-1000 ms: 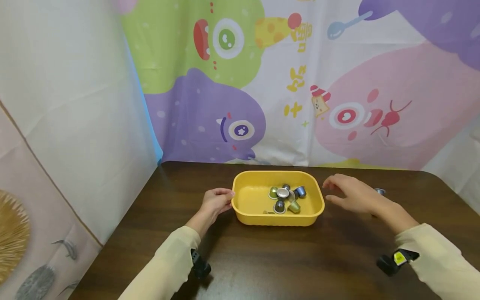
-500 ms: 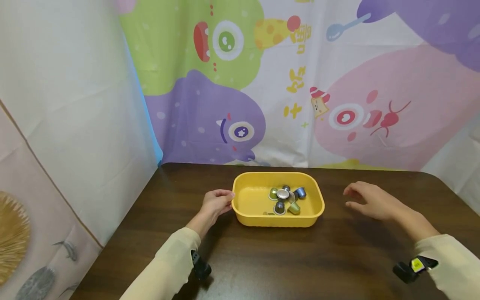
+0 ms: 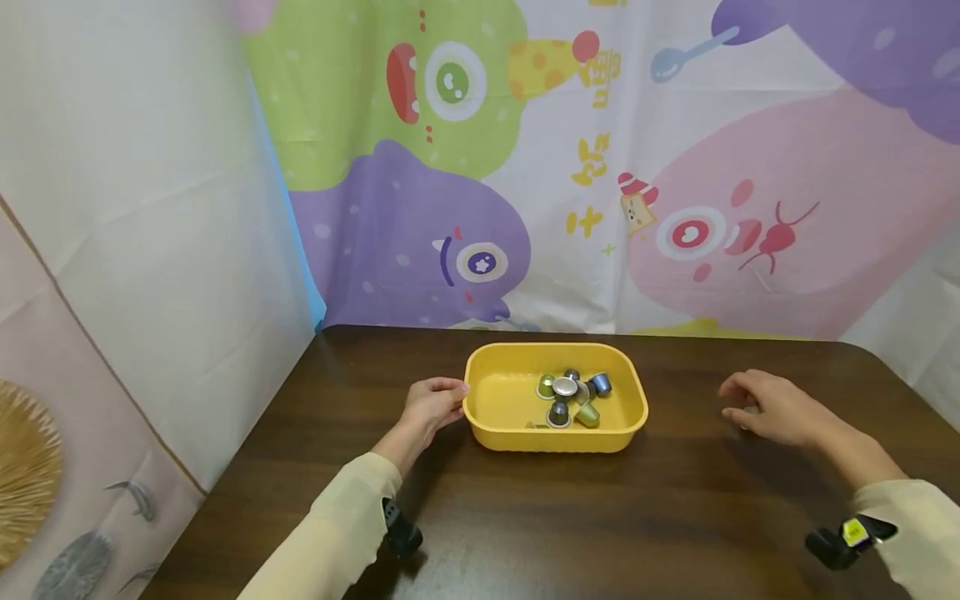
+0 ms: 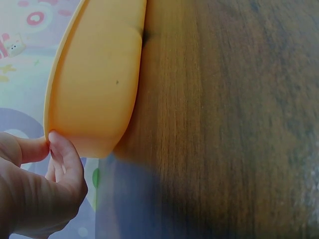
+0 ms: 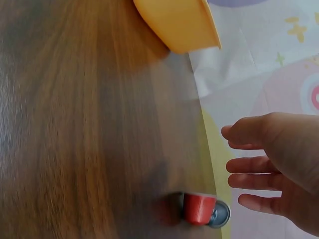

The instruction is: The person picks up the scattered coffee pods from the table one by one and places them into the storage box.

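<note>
A yellow plastic tray (image 3: 491, 439) sits on the table with several coffee capsules (image 3: 565, 387) in it: green, dark, blue and silver-lidded. My left hand (image 3: 431, 410) pinches the tray's left rim between thumb and finger; the left wrist view shows the grip on the tray wall (image 4: 97, 94). Well right of the tray, my right hand (image 3: 783, 408) hovers with loosely bent fingers and holds nothing. In the right wrist view, a red coffee capsule (image 5: 199, 208) and a grey-blue one (image 5: 221, 215) lie close together on the table near that hand. The head view mostly hides them behind the hand.
The dark wooden table (image 3: 600, 525) extends in front of both arms. Behind its far edge hangs a cartoon-printed curtain (image 3: 570, 167), and a pale cloth (image 3: 165, 208) hangs on the left.
My right hand has moved away from the tray's right side, further right, toward the capsules on the table. My left hand and the tray have stayed in place.
</note>
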Demonstrator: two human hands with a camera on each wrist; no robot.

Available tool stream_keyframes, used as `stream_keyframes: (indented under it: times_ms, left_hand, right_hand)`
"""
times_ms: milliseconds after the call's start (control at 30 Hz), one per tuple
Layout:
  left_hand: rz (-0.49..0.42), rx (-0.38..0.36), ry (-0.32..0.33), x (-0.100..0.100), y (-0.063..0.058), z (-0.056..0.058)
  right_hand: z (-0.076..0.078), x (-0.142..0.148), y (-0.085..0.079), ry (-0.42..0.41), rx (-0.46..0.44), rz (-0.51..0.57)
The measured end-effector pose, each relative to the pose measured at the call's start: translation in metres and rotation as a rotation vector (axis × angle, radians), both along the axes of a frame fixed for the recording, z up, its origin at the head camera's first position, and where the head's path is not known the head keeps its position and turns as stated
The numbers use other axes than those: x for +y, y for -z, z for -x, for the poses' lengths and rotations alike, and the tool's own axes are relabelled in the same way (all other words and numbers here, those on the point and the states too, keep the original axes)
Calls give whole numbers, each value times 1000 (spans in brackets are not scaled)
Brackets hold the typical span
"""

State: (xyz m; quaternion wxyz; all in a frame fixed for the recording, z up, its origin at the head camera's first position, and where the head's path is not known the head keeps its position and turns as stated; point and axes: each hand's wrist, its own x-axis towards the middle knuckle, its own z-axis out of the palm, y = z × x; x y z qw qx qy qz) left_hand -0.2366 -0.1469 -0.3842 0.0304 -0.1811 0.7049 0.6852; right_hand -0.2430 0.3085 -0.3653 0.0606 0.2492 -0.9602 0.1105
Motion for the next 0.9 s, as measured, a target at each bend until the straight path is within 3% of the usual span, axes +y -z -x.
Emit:
stream_keyframes:
  times_ms: [533, 900]
  left_hand:
    - [4, -8, 1, 0, 0, -1]
    - [9, -12, 1, 0, 0, 1]
  right_hand:
    - [1, 23, 11, 15, 89, -65]
    - [1, 33, 21, 5, 58, -66]
